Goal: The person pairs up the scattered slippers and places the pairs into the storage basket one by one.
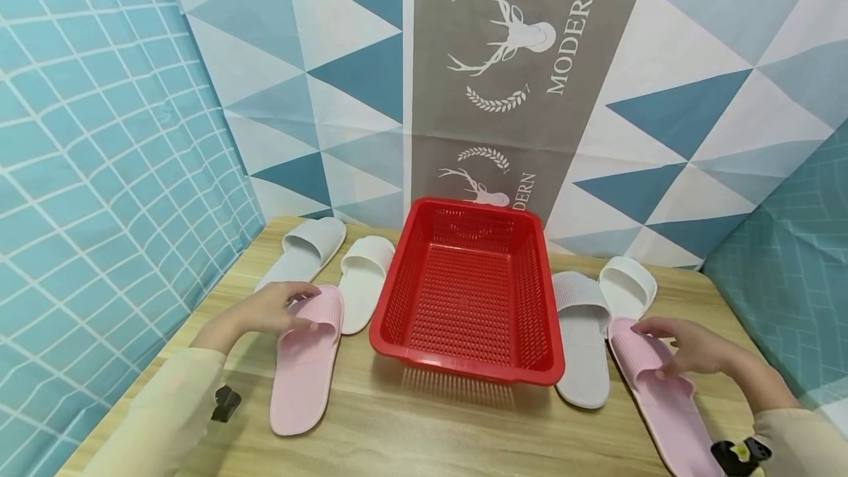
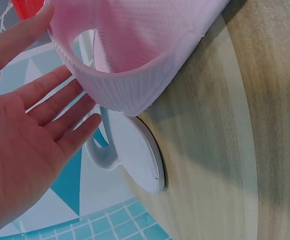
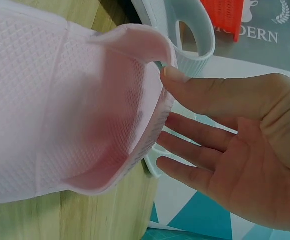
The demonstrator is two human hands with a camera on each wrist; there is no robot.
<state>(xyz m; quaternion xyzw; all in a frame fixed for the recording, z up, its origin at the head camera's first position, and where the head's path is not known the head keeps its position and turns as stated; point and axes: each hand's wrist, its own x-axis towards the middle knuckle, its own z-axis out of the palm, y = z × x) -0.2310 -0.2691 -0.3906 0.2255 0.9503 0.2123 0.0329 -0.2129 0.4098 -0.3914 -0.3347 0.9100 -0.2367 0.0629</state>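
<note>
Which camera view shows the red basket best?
The head view: the red basket is fully framed, rim and perforated floor visible. The left wrist view shows only a sliver; the right wrist view, one small part.

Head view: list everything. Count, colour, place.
basket: 1, red, centre
pink slippers: 2, pink, front left, right
white slippers: 2, white, flanking basket
grey slippers: 2, grey, flanking basket
table: 1, tan, beneath
backdrop: 1, blue/white/grey, behind
gridded covering: 1, light blue, left
teal covering: 1, teal, right
black objects: 2, black, lower left, right
sleeves: 2, cream, lower corners
left hand: 1, bare, at pink slipper
right hand: 1, bare, at pink slipper
</note>
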